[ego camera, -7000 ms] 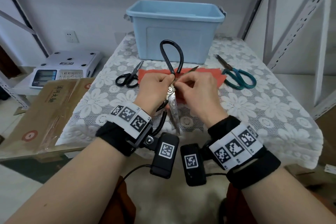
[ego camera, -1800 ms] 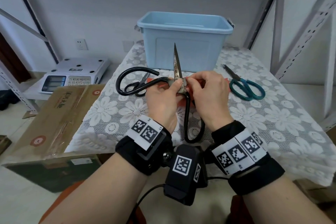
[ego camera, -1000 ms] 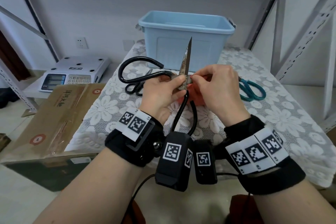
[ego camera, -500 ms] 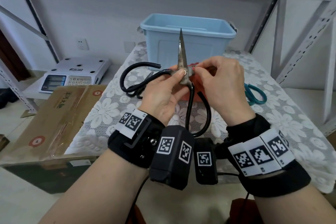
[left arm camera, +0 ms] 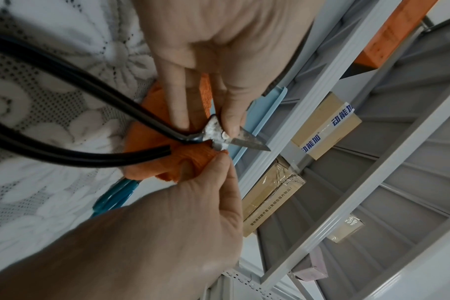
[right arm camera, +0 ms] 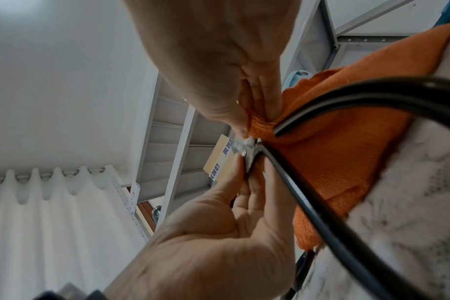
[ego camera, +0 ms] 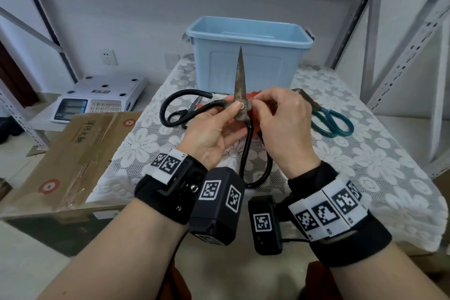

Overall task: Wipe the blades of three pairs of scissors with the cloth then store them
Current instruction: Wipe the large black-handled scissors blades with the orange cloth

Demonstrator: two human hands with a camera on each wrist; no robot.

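Observation:
My left hand (ego camera: 232, 112) grips the large black-handled scissors (ego camera: 239, 80) at the pivot, thumb on the rivet. The rusty blades are closed and point straight up, and the loop handles hang down and to the left. At the base of the blades, right of the pivot, my right hand (ego camera: 261, 101) pinches the orange cloth (ego camera: 255, 129). In the left wrist view, the left hand (left arm camera: 206, 121) pinches the pivot while the right hand (left arm camera: 219, 160) pinches the cloth (left arm camera: 152, 134). The right wrist view shows the right hand (right arm camera: 254, 119) bunching the cloth (right arm camera: 347, 142) against the pivot.
A light blue bin (ego camera: 248, 56) stands open at the back of the lace-covered table (ego camera: 365, 165). Small black scissors (ego camera: 192, 109) lie behind my left hand and teal-handled scissors (ego camera: 331, 119) lie at the right. A scale (ego camera: 97, 97) and a cardboard box (ego camera: 73, 153) sit at the left.
Seven seconds ago the blades pointed toward me with a handle loop up; now the tip points up. In the last second the blades tilted right, then came back upright.

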